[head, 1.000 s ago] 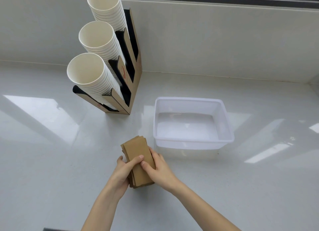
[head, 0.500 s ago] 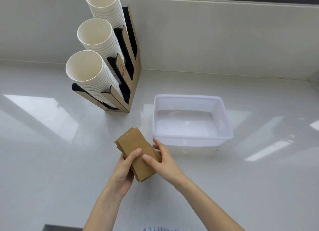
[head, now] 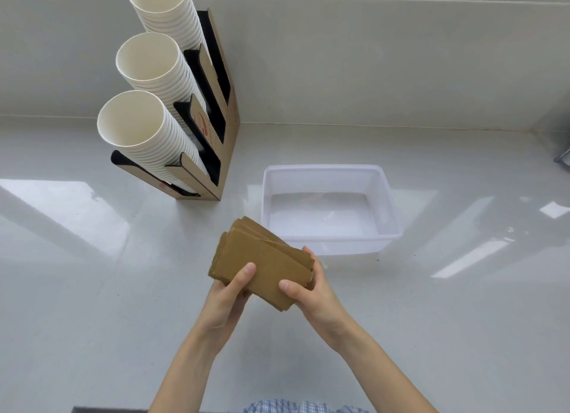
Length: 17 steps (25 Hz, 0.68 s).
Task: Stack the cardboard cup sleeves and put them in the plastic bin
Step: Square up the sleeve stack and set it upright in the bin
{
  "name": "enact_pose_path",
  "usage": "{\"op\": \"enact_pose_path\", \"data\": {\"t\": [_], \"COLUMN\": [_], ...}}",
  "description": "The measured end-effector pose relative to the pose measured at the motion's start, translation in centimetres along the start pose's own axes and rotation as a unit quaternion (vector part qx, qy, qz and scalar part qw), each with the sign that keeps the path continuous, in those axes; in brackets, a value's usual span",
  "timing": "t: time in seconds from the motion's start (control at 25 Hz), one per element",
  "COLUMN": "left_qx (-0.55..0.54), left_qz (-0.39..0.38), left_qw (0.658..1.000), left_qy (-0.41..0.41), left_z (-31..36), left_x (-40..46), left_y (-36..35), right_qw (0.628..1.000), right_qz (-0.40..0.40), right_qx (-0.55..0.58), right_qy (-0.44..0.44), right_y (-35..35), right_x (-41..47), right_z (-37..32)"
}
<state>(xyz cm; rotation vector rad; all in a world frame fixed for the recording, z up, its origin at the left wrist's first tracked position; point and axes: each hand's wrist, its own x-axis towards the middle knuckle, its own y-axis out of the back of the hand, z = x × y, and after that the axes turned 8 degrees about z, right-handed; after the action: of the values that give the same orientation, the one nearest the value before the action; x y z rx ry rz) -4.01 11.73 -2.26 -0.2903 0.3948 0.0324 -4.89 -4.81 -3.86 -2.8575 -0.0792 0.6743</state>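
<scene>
A stack of brown cardboard cup sleeves [head: 262,258] is held flat above the white counter, just in front of the bin's near left corner. My left hand [head: 226,298] grips its near left edge, thumb on top. My right hand [head: 311,289] grips its near right end, thumb on top and fingers under. The sleeves are slightly fanned at the far end. The clear plastic bin [head: 387,196] stands on the counter to the right and beyond, with nothing inside it.
A cardboard cup holder [head: 216,153] with three slanted stacks of white paper cups [head: 135,125] stands at the back left. The counter [head: 92,289] ends at a wall upstand behind. A metal object [head: 563,161] shows at the right edge.
Both hands have lifted the sleeve stack and turned it, so its long side now runs more left to right, and it sits closer to the bin.
</scene>
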Motion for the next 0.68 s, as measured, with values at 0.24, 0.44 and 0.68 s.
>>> {"op": "enact_pose_path", "data": {"t": [0.24,0.44,0.68], "left_qx": [0.161,0.317,0.390], "left_qz": [-0.083,-0.159,-0.139], "left_qw": [0.983,0.935,0.907], "left_qy": [0.013,-0.014,-0.080], "left_z": [0.0,-1.2,-3.4], "left_x": [0.6,1.1,2.1], "left_y": [0.4,-1.2,-2.3], "right_qw": [0.997,0.978,0.959], "right_qz": [0.011,0.017,0.044], "right_qx": [-0.081,-0.208,-0.279], "right_qy": [0.007,0.030,0.042], "right_y": [5.0,7.9,9.3], "right_x": [-1.4,-2.5,-2.2], "right_z": [-0.9,-1.5,-0.6]}}
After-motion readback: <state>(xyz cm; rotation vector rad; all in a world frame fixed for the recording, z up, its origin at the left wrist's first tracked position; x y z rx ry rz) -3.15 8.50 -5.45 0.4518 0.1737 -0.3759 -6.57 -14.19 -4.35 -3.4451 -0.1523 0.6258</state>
